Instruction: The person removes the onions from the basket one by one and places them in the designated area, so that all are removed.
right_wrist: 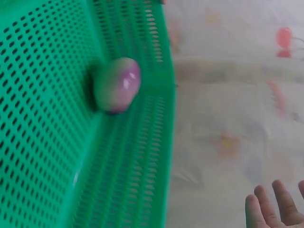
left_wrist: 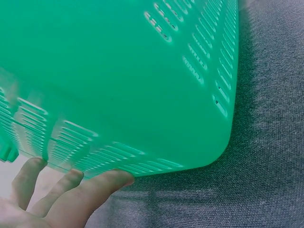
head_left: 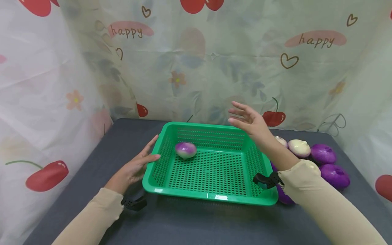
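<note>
A green perforated plastic basket (head_left: 196, 195) stands on the dark table. Inside it, towards the left far corner, lies one purple-and-white onion (head_left: 185, 150), which the right wrist view also shows, blurred, against the basket wall. My left hand (head_left: 136, 167) is at the basket's left side, its extended fingers touching the outer wall. In the left wrist view, the fingertips (left_wrist: 121, 177) meet the lower part of that wall. Above the basket's far right corner hovers my right hand (head_left: 249, 122), fingers spread and nothing held.
Right of the basket, several purple onions (head_left: 334, 176) and pale ones (head_left: 299, 148) sit close together, partly hidden by my right forearm. A printed curtain (head_left: 208, 75) rises behind the table (head_left: 171, 221) and along both sides. A thin cable (head_left: 333, 123) lies by the far right corner.
</note>
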`<action>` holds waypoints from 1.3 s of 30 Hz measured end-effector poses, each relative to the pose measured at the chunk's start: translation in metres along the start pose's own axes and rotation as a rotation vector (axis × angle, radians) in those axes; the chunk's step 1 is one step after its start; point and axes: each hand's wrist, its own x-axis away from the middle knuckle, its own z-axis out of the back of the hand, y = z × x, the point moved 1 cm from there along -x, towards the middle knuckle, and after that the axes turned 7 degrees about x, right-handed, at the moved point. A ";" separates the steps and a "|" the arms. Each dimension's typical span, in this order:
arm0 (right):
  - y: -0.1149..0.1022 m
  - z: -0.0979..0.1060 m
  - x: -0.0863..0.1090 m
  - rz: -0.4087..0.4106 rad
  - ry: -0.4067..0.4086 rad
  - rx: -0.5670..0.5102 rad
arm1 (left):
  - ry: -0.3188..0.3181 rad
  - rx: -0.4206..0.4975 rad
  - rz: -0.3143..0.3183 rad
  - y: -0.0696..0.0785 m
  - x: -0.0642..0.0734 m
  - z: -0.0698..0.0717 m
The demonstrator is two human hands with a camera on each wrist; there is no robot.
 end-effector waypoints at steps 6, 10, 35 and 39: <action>0.011 -0.039 -0.025 -0.031 -0.080 -0.018 | 0.004 -0.005 0.001 -0.001 0.000 -0.001; 0.023 -0.065 -0.035 -0.095 -0.130 -0.009 | 0.003 -0.002 -0.003 0.000 0.001 -0.001; 0.076 -0.139 -0.048 -0.226 -0.332 0.244 | -0.003 0.016 0.000 0.000 0.001 -0.003; 0.078 -0.144 -0.048 -0.227 -0.317 0.269 | 0.002 0.014 -0.001 0.000 0.001 -0.003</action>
